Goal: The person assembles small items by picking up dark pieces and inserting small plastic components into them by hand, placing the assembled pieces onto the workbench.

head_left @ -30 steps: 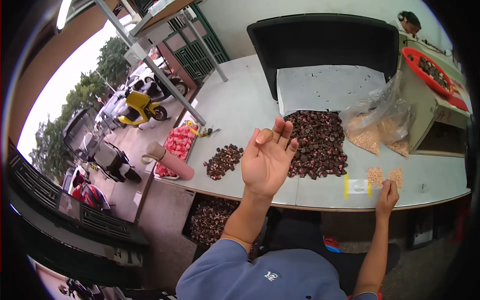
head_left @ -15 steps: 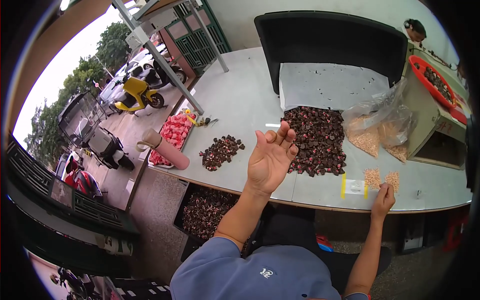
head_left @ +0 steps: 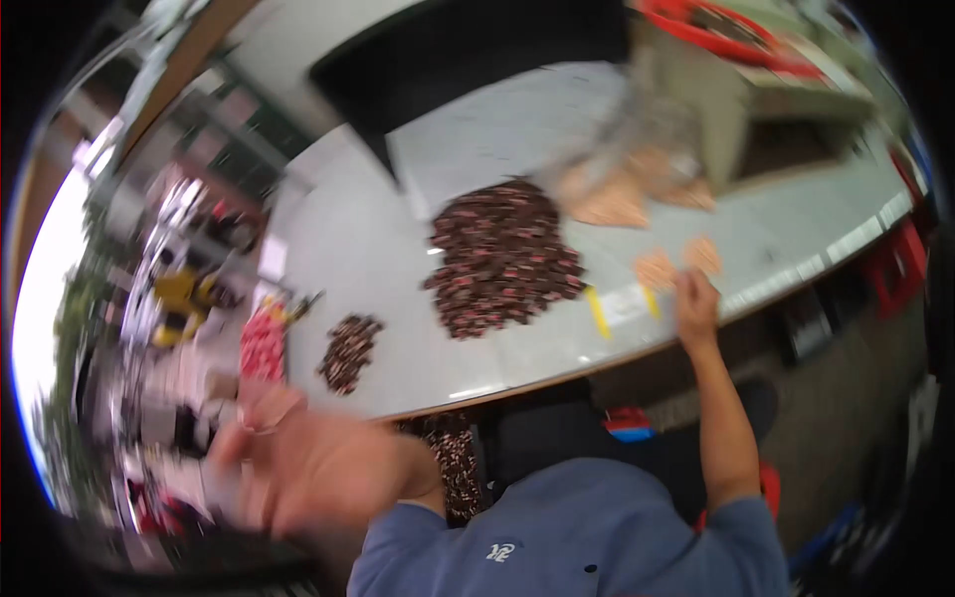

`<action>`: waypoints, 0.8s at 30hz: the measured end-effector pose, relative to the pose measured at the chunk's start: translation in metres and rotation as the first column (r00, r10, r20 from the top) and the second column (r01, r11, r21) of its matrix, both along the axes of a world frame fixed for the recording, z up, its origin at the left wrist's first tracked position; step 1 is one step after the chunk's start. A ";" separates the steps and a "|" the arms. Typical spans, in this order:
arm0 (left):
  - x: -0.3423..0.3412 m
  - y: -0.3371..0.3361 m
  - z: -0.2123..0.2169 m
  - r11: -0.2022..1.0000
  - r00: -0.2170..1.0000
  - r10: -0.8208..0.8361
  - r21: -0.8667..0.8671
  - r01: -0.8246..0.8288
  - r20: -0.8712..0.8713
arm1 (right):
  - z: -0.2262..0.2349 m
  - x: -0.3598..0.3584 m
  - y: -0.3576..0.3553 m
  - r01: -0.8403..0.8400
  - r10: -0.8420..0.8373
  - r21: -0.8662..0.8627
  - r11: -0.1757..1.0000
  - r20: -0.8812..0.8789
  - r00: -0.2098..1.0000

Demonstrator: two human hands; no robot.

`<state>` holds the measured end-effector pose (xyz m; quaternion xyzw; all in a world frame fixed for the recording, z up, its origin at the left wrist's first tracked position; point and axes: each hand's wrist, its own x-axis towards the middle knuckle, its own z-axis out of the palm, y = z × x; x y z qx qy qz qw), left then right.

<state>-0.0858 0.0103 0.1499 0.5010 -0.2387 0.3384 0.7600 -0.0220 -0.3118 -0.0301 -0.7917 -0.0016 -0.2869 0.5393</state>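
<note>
My left hand is raised at the lower left, past the table's front edge, and smeared by motion. Just above it in the picture shows a blurred pink bottle; whether the hand touches it I cannot tell. My right hand rests at the table's front right, fingers drawn together against two small flat portions of pale tan bits. Anything between those fingers is hidden. Left of that hand lies a white card with yellow strips. A broad heap of dark brown pieces with pink bits covers the middle.
A smaller dark heap and a tray of pink pieces sit at the left. Clear bags of tan bits lie behind my right hand, beside a box-like stand with a red basket. A black panel stands behind.
The view has swung, shifting the table leftward in the picture. My left hand has dropped from above the table to the lower left. My right hand stays by the tan portions.
</note>
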 end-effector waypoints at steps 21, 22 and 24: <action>-0.025 -0.080 0.081 0.976 0.900 -0.215 0.122 0.182 0.380 | 0.000 0.012 0.010 0.091 -0.074 -0.112 0.990 0.149 0.986; -0.027 -0.084 0.084 0.980 0.887 -0.197 0.122 0.160 0.418 | 0.001 0.010 0.009 0.096 -0.079 -0.115 0.989 0.148 0.986; -0.028 -0.093 0.089 0.987 0.857 -0.155 0.118 0.111 0.492 | 0.002 0.008 0.008 0.103 -0.085 -0.112 0.988 0.153 0.985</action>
